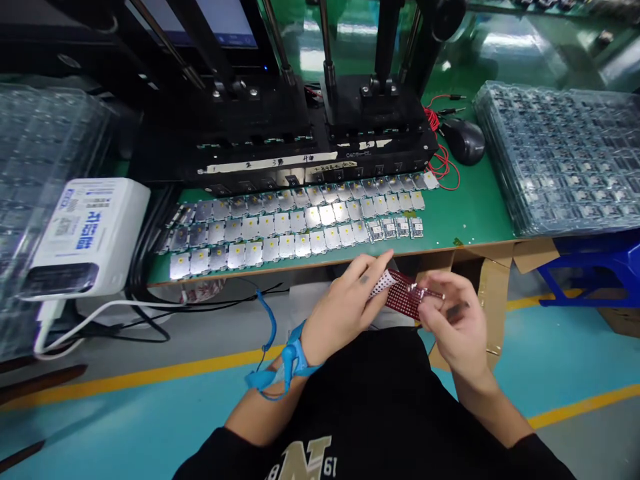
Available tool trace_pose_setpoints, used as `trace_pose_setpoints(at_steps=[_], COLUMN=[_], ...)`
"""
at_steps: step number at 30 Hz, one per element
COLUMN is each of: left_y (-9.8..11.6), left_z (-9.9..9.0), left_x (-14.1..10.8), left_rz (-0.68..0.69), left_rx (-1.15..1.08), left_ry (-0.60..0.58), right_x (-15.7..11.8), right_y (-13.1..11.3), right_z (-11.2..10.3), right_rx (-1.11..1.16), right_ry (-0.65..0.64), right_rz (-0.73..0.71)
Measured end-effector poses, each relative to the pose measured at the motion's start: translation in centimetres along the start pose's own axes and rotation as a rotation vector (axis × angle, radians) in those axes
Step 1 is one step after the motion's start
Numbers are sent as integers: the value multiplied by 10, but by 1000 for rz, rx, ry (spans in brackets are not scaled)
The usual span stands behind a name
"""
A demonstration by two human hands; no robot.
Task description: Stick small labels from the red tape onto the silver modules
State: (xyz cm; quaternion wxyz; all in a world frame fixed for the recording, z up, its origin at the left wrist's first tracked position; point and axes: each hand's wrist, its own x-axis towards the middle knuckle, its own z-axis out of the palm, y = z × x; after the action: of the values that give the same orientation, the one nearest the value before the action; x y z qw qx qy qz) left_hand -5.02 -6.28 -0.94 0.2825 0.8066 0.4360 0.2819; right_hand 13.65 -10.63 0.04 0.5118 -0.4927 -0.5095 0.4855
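My left hand (340, 310) and my right hand (453, 313) both pinch a dark red perforated strip (403, 295) in front of the bench edge, above my lap. Its white-dotted left end sits against my left fingers. A blue antistatic wrist strap (286, 363) circles my left wrist, with its coiled cord rising toward the bench. Just beyond my left fingertips lie rows of silver-shielded circuit modules (295, 223) on the green bench top (465, 213). Several modules at the right end of the front row show a different, darker surface.
A black test fixture (285, 133) stands behind the modules. To its right are a black mouse (463, 141) and red wires (443, 157). Stacked clear trays (560, 157) sit at the right, more trays (40, 167) at the left, and a white boxed device (85, 237) at the bench's left.
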Motion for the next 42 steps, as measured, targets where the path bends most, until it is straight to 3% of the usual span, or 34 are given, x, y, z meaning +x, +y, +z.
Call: trace_pose_setpoints(at_steps=[6,9,14,22,30,35,38,42], left_y=[6,7,0,-8,-11,-15,-17,-20], left_z=[-23,-34,-38,-15,-6,-8,-9,-8], left_x=[20,28,31,21,15,11,12,11], left_rz=[148,234,313,341,310,428,494,482], left_rx=[347,301,72,-80,-132,30,27,12], left_ry=[-193,-199,-15,309,376,416,417,486], right_x=[34,41,41,38,38,37,37,38], right_y=[-14,-16,-11,-6,-5,3,4,1], right_z=[-11,-8,-1,11,17,19,20,22], right_rx=[-416,-445,-304,-227,-180,-114,-116,-139], right_ry=[-245,-220,-112,-15,-45,-31,-36,-44], right_rz=[-171,-264,-270,-243,-254,-147,-163,-199])
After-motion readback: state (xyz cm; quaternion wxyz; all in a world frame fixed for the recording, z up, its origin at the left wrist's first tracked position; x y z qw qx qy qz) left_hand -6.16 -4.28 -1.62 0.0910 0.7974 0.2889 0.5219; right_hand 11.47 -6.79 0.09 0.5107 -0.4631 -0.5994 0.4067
